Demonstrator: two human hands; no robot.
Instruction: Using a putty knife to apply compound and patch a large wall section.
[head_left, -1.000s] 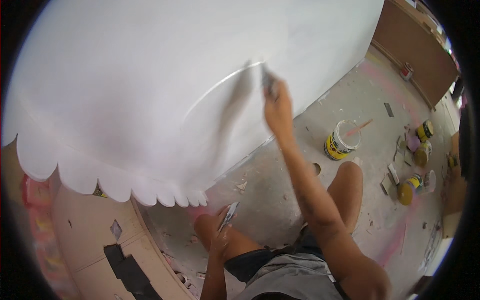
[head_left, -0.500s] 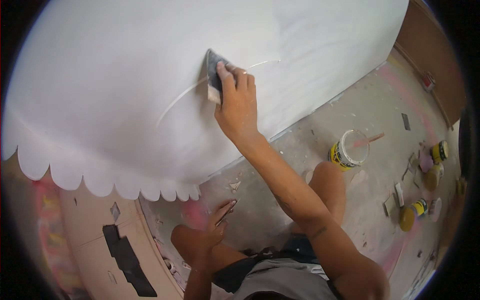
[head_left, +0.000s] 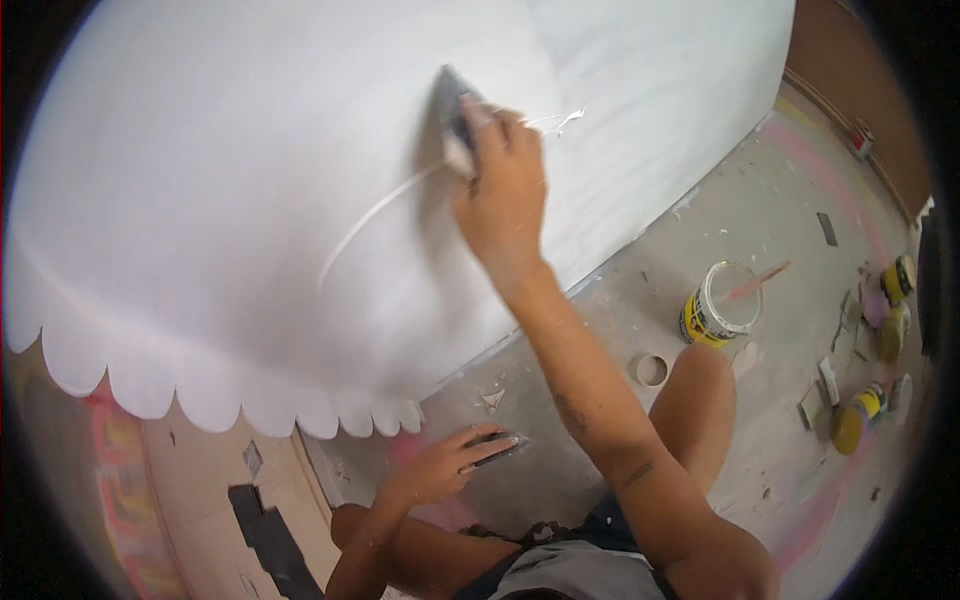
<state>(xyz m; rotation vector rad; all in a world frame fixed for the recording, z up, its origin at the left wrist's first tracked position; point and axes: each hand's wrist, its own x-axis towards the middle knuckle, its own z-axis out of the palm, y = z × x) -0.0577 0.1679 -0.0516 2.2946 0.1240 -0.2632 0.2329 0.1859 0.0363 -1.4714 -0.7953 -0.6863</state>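
Note:
A large white panel (head_left: 250,150) with a scalloped lower edge fills the upper left. My right hand (head_left: 505,200) is closed around a dark grey scraper (head_left: 453,115) with a pale end, blurred by motion, at the panel's surface. A thin curved white line (head_left: 372,217) runs along the panel on both sides of the scraper. Beyond my knuckles lies a small raised white smear (head_left: 571,121). Low over the floor, my left hand (head_left: 440,468) grips a dark flat scraper (head_left: 500,449) with whitish marks; part of it is hidden by the fingers.
An open tub (head_left: 722,303) with a stick across it stands beside my knee, near a small round ring (head_left: 650,371). Small tubs (head_left: 857,418) and flat scraps (head_left: 812,405) lie at the right. A brown board (head_left: 860,100) stands behind. Lower left is a dark strip (head_left: 275,540) on a pale board.
My right hand has moved up and right with its scraper. The white smear now shows beyond it. My left hand has shifted right, and the view has moved slightly.

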